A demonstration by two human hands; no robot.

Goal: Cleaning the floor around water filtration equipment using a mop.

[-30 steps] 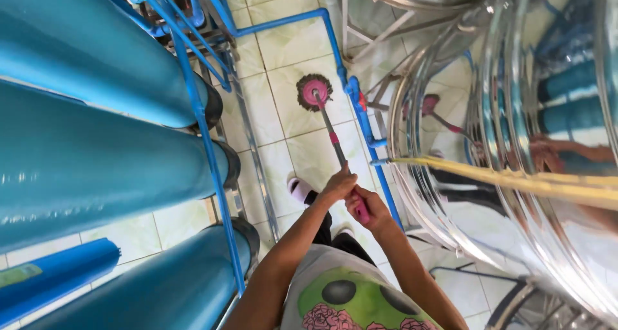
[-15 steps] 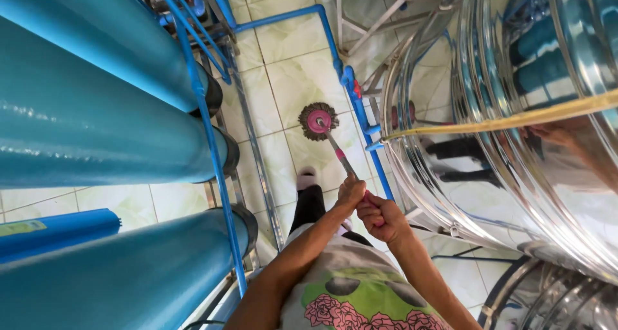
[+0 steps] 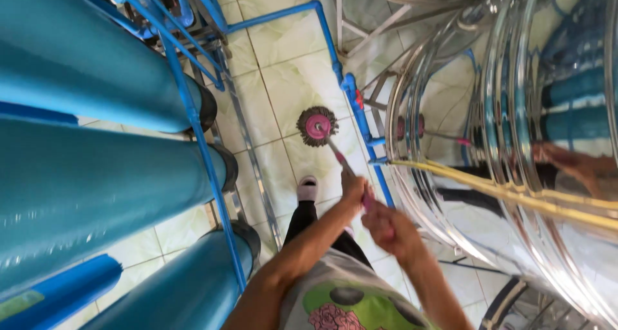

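1. Label (image 3: 22,302): a pale green-yellow strip on the blue cylinder at lower left, well to the left of and below both grips; its print is too blurred to make out.
2. Packages, signs, screens: none visible.

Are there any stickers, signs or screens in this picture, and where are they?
Sticker label: on the blue tank at the bottom left corner, a slanted green-yellow strip, too blurred to show more.
Shirt print: on the person's chest at the bottom middle, a green patch with pink flowers and dark ovals.
No signs, packages or screens show.
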